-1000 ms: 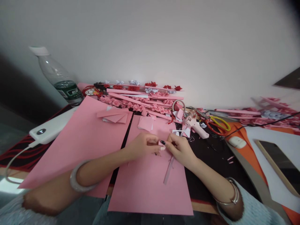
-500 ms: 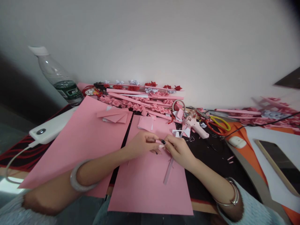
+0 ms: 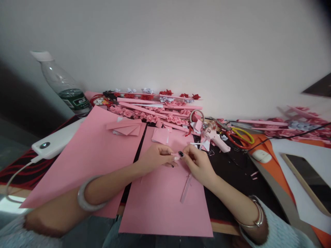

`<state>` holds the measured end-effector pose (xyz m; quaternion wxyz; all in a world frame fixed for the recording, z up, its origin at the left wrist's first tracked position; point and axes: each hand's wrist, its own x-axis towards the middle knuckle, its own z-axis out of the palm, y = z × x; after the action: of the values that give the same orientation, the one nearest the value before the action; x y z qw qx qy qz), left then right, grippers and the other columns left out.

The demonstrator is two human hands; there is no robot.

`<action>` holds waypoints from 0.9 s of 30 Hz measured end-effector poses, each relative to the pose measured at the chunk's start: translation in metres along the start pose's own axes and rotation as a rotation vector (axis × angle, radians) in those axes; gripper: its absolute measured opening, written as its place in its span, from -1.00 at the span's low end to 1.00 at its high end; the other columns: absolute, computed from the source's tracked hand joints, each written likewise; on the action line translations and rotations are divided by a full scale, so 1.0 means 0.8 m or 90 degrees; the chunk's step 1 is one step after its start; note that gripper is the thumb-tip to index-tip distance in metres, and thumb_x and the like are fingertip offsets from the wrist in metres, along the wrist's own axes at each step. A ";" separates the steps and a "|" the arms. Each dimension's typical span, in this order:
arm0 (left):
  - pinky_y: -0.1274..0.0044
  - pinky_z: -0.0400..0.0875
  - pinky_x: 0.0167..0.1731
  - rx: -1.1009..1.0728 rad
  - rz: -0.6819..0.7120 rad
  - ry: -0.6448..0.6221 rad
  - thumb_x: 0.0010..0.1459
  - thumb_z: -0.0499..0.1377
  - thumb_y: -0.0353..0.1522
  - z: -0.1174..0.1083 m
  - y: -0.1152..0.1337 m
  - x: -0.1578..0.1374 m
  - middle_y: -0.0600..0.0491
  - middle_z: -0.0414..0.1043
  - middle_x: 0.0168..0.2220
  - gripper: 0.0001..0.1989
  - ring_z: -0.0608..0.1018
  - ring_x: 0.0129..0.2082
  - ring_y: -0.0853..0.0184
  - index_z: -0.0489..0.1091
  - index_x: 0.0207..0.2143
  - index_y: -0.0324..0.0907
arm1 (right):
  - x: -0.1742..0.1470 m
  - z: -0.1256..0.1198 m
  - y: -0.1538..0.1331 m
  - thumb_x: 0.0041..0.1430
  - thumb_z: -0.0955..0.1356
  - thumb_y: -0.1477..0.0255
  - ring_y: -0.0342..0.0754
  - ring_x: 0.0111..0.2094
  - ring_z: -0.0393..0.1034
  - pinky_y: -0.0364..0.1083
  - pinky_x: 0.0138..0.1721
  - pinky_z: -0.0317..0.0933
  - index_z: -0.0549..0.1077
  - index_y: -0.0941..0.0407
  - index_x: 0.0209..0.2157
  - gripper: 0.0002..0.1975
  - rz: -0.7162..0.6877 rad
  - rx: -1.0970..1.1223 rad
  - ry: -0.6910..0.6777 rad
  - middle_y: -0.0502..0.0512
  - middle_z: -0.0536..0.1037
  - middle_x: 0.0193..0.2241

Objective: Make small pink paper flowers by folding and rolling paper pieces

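Observation:
Between my two hands is a small piece of pink paper (image 3: 175,154), mostly covered by the fingers. My left hand (image 3: 156,156) pinches it from the left, and my right hand (image 3: 200,163) grips its right end between thumb and fingers. Both hands are just above a large pink sheet (image 3: 165,206). A clear glue stick (image 3: 185,191) lies on that sheet, partly under my right hand. Beyond the fingers sits a small stack of pink paper squares (image 3: 160,135). A pale pink glue gun (image 3: 217,139) rests to the right of it.
Another pink sheet (image 3: 88,155) with folded pink papers (image 3: 125,127) lies left. Paper flowers (image 3: 124,112) and rolled pink paper sticks line the wall. A bottle (image 3: 69,89) and white power bank (image 3: 57,139) stand left; scissors (image 3: 239,137), an earbud case (image 3: 261,156) and a phone (image 3: 307,179) lie right.
The fingers of my right hand have shifted slightly, showing more of the small pink paper between the hands. The things on the table stay where they were.

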<state>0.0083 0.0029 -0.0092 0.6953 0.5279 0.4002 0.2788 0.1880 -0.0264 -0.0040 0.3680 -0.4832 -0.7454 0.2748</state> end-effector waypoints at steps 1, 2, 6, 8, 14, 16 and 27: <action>0.52 0.48 -0.34 -0.007 -0.005 0.009 -0.11 0.31 -0.26 0.000 0.000 0.000 0.01 0.52 -0.47 -0.75 0.58 -0.40 0.33 0.42 -0.47 -0.27 | 0.000 -0.001 -0.001 0.19 0.21 0.40 -0.19 -0.60 0.12 -0.19 -0.56 0.03 0.23 0.11 -0.46 -0.85 0.006 0.023 0.020 -0.07 0.25 -0.61; 0.52 0.48 -0.34 -0.015 -0.008 0.015 -0.11 0.30 -0.25 0.001 0.000 0.000 0.01 0.52 -0.46 -0.75 0.58 -0.40 0.32 0.41 -0.47 -0.27 | 0.000 -0.002 -0.002 0.20 0.20 0.38 -0.18 -0.59 0.12 -0.19 -0.56 0.03 0.24 0.11 -0.44 -0.85 0.010 0.043 0.035 -0.06 0.26 -0.60; 0.52 0.48 -0.34 -0.028 -0.003 0.027 -0.11 0.31 -0.26 0.001 0.000 -0.001 0.00 0.53 -0.43 -0.75 0.58 -0.40 0.34 0.41 -0.46 -0.27 | -0.001 -0.004 -0.006 0.22 0.18 0.35 -0.18 -0.60 0.11 -0.18 -0.57 0.01 0.34 0.14 -0.37 -0.80 0.022 0.078 0.012 -0.04 0.27 -0.60; 0.52 0.48 -0.33 -0.015 0.014 0.037 -0.11 0.31 -0.28 0.001 0.000 -0.001 0.00 0.53 -0.44 -0.76 0.58 -0.40 0.34 0.42 -0.46 -0.28 | -0.001 -0.004 -0.005 0.22 0.18 0.33 -0.19 -0.62 0.09 -0.18 -0.58 -0.01 0.37 0.15 -0.32 -0.78 0.036 0.079 -0.011 -0.04 0.27 -0.61; 0.50 0.48 -0.33 0.027 0.049 0.052 -0.06 0.27 -0.29 0.001 0.000 -0.001 -0.02 0.53 -0.48 -0.79 0.57 -0.43 0.34 0.43 -0.49 -0.29 | 0.000 -0.003 -0.003 0.21 0.19 0.30 -0.18 -0.63 0.07 -0.18 -0.59 -0.03 0.41 0.16 -0.28 -0.74 0.051 0.092 -0.026 -0.04 0.28 -0.62; 0.51 0.48 -0.33 0.026 0.042 0.053 -0.08 0.28 -0.29 0.001 0.000 0.000 -0.02 0.53 -0.48 -0.78 0.57 -0.43 0.34 0.43 -0.50 -0.30 | 0.001 -0.003 -0.003 0.20 0.19 0.29 -0.18 -0.62 0.08 -0.17 -0.59 -0.03 0.41 0.16 -0.28 -0.73 0.050 0.100 -0.032 -0.02 0.31 -0.59; 0.57 0.48 -0.40 0.016 -0.021 -0.012 -0.05 0.27 -0.27 -0.001 0.002 -0.001 -0.02 0.53 -0.48 -0.77 0.59 -0.40 0.32 0.41 -0.48 -0.30 | 0.000 -0.004 0.000 0.19 0.23 0.28 -0.22 -0.65 -0.03 -0.18 -0.62 -0.15 0.41 0.16 -0.28 -0.75 0.070 0.239 -0.106 -0.08 0.18 -0.65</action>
<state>0.0070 0.0029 -0.0076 0.6966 0.5330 0.4055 0.2573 0.1906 -0.0263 -0.0023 0.3732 -0.4218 -0.6812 0.4676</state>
